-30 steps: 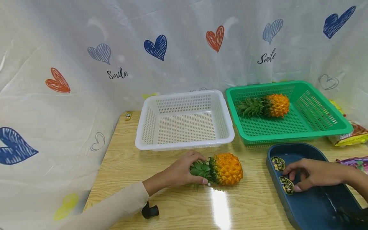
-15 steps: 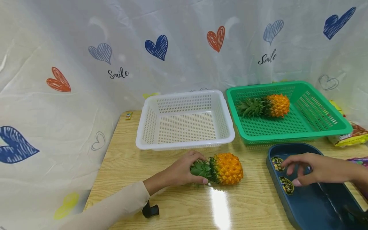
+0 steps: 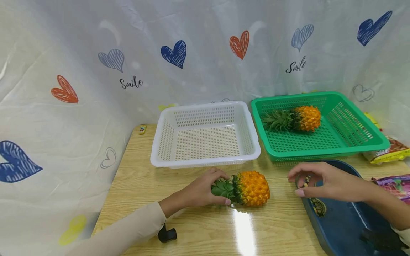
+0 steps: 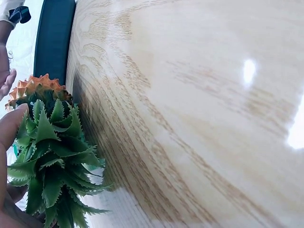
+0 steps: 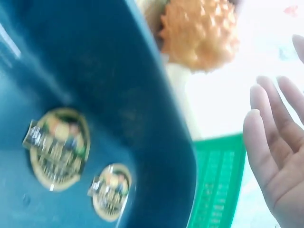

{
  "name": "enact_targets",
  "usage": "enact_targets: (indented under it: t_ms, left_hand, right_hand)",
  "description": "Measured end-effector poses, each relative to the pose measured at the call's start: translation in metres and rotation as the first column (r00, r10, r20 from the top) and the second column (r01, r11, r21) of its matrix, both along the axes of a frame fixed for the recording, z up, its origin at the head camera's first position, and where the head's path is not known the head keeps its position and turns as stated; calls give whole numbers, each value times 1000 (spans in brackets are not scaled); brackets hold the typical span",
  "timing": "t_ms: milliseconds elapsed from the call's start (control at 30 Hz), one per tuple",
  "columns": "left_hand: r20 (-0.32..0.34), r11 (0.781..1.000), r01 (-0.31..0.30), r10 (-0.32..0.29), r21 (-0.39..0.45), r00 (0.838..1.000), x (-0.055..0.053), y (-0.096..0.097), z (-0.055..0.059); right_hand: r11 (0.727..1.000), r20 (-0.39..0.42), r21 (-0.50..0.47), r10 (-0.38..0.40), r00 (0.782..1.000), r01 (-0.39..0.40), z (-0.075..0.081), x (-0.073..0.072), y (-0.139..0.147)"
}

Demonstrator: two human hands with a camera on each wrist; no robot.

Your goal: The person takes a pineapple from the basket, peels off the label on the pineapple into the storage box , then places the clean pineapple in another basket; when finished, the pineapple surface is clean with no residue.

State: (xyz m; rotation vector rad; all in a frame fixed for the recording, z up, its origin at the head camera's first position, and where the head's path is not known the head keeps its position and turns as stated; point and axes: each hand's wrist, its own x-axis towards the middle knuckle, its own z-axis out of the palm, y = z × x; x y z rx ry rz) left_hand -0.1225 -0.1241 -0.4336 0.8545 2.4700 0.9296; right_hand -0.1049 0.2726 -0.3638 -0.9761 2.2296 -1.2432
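Observation:
In the head view a small orange pineapple (image 3: pixel 252 188) lies on its side on the wooden table. My left hand (image 3: pixel 206 187) grips its green leafy crown (image 4: pixel 52 156), thumb in front and fingers behind. Part of the crown is hidden under that hand. My right hand (image 3: pixel 330 179) hovers over the left rim of the dark blue tray (image 3: pixel 349 220), fingers loosely bent and nothing between them. Inside the tray lie two oval black-and-gold labels; the right wrist view shows the larger-looking label (image 5: pixel 59 149) and the other label (image 5: pixel 111 192).
A white perforated basket (image 3: pixel 205 161) stands behind the pineapple. To its right, a green basket (image 3: pixel 326 151) holds a second pineapple (image 3: pixel 308 118). Snack packets (image 3: pixel 389 151) lie at the right, a purple packet (image 3: pixel 395 186) nearer. A tiny yellow item (image 3: pixel 142 129) sits at the far left corner.
My right hand has lifted off the labels in the tray and moved left toward the pineapple, its fingers loosening. The left hand and its pineapple have stayed in place.

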Motion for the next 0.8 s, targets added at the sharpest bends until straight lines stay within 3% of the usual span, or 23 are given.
enact_targets:
  t_ms: [267,500,800]
  left_hand:
    - [15,1000,-9,9,-1,1000,1,0,3]
    - [29,1000,-11,11,4,1000,1,0,3]
    - [31,1000,-10,10,3,999,1,0,5]
  right_hand:
    - [999,61,-39,-17,998,20,-2,-2,-26]
    - [995,-26,-1,-95,995,95,-9,-3,-41]
    - [984,-13,40,-170,985,171,-24,-1,-55]
